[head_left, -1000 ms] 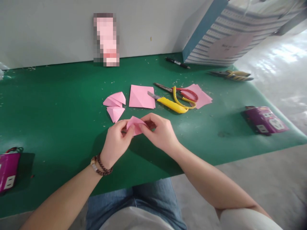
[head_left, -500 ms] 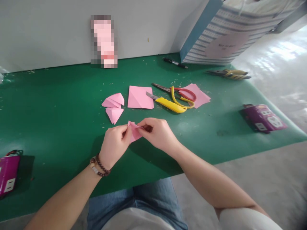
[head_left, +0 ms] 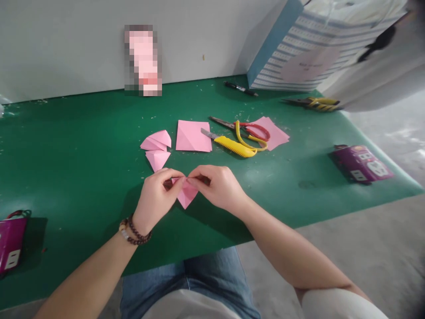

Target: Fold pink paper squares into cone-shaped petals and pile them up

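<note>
A folded piece of pink paper [head_left: 186, 195] is pinched along its upper edge by both hands, its pointed end hanging down toward me. My left hand [head_left: 161, 192] is closed on its left side, thumb in front. On the right side, my right hand [head_left: 217, 186] grips it between thumb and fingers. Just beyond my left hand lie folded pink paper pieces [head_left: 157, 144]. Behind my hands rests a stack of square pink paper [head_left: 192, 136], with the blade of a yellow utility knife [head_left: 235, 147] over its right edge.
Scissors [head_left: 252, 133] with red and yellow handles lie partly over more pink paper [head_left: 274, 133]. A pen [head_left: 241, 89], pliers [head_left: 315, 103] and a striped paper bag [head_left: 295, 53] are at the back. Purple packs [head_left: 363, 163] sit at both sides of the green table [head_left: 83, 186].
My left hand has shifted its pinch to the paper's top edge. The paper has turned so its point faces down toward me. Cloth now shows behind the bag at right.
</note>
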### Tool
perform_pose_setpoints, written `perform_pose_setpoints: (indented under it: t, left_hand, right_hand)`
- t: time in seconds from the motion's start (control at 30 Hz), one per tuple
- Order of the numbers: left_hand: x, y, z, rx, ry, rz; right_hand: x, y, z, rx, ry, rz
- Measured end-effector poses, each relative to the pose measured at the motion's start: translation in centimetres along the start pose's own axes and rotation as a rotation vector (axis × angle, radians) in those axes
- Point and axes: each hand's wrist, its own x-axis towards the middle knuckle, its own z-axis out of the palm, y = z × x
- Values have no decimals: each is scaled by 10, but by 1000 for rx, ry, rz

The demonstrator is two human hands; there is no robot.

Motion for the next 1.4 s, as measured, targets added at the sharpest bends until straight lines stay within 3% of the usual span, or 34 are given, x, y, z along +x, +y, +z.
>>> perform_pose_setpoints:
  t: [0.2, 0.4, 0.63, 0.83, 1.1, 1.3, 1.4]
  left_hand:
    - [1, 1, -2, 48, 58, 7]
    - [0, 0, 0, 102, -2, 65]
    - [1, 0, -3, 143, 85, 31]
    - [-3, 3, 0, 199, 114, 172]
    - [-5, 3, 1, 212, 109, 227]
    - [-3, -1, 4, 168, 73, 216]
    - [-2, -2, 3, 151, 77, 202]
  right_hand:
    - [1, 3, -4, 104, 24, 54]
    - [0, 6, -2, 47, -15, 32]
    - [3, 5, -8, 418, -42, 211]
    - [3, 8, -3, 277, -42, 178]
    - [5, 9, -4, 453, -109, 278]
    - [3, 6, -2, 131, -26, 121]
    - [3, 5, -1, 96, -5, 78]
